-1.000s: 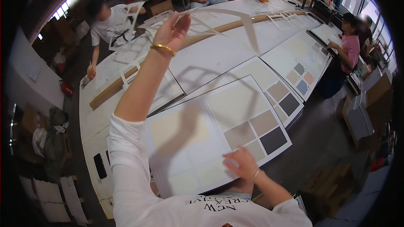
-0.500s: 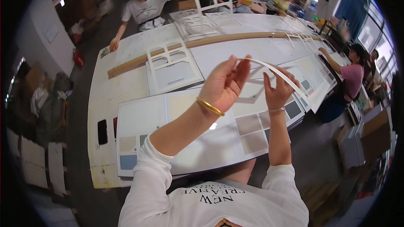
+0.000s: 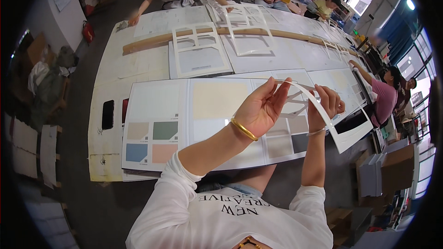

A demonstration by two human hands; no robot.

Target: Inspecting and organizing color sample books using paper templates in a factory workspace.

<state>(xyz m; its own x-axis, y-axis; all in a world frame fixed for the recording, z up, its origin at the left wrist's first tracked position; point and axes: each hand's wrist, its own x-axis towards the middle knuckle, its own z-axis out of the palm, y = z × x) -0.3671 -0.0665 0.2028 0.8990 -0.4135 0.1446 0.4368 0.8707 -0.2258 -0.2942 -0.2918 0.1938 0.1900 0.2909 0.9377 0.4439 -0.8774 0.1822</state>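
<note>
My left hand [image 3: 264, 107] and my right hand [image 3: 324, 106] hold up a thin white cut-out frame sheet [image 3: 347, 143], bent in a curve between them. The left pinches its edge between thumb and fingertips, palm turned up. Around the sheet farther along, the right hand's fingers are curled. The sheet's right end hangs past the table edge. Below both hands lies an open colour swatch board [image 3: 154, 99] with cream, green, blue, pink and grey patches.
Another cut-out frame [image 3: 198, 47] lies beyond the board. A co-worker's hand [image 3: 229, 9] touches a further frame [image 3: 251, 54]. A long brown strip [image 3: 150, 44] crosses the table [image 3: 110, 150]. A phone [image 3: 107, 114] lies at left. Co-workers stand around; cartons [image 3: 397, 170] are at right.
My view has shifted. Both hands still hold the bent sheet, now farther right, its right end hanging lower. Across the table, the co-worker has lowered the raised frame onto the table.
</note>
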